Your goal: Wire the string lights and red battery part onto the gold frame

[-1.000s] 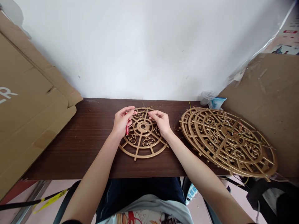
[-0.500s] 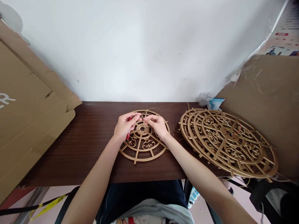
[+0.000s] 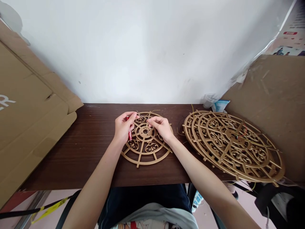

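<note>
A round gold lattice frame (image 3: 141,149) with scrollwork lies flat on the dark wooden table, and both hands hover over its upper half. My left hand (image 3: 122,128) is closed around a slim tool with a red handle (image 3: 130,135); its exact kind is hidden by the fingers. Thumb and forefinger of that hand pinch near the end of a thin wire. My right hand (image 3: 162,128) is closed in a pinch on a thin wire (image 3: 145,119) that rises from the frame's hub. The fingertips of the two hands are a little apart.
Several larger gold lattice frames (image 3: 221,156) are stacked at the right, with loose wires on them. Behind the stack stand a clear plastic cup (image 3: 209,100) and a blue-white packet (image 3: 220,105). Cardboard (image 3: 30,105) rises at the left, and more cardboard (image 3: 269,92) at the right.
My left hand has moved a little to the left with the red-handled tool, widening the space between my fingertips. My right hand stays almost in place, still pinching.
</note>
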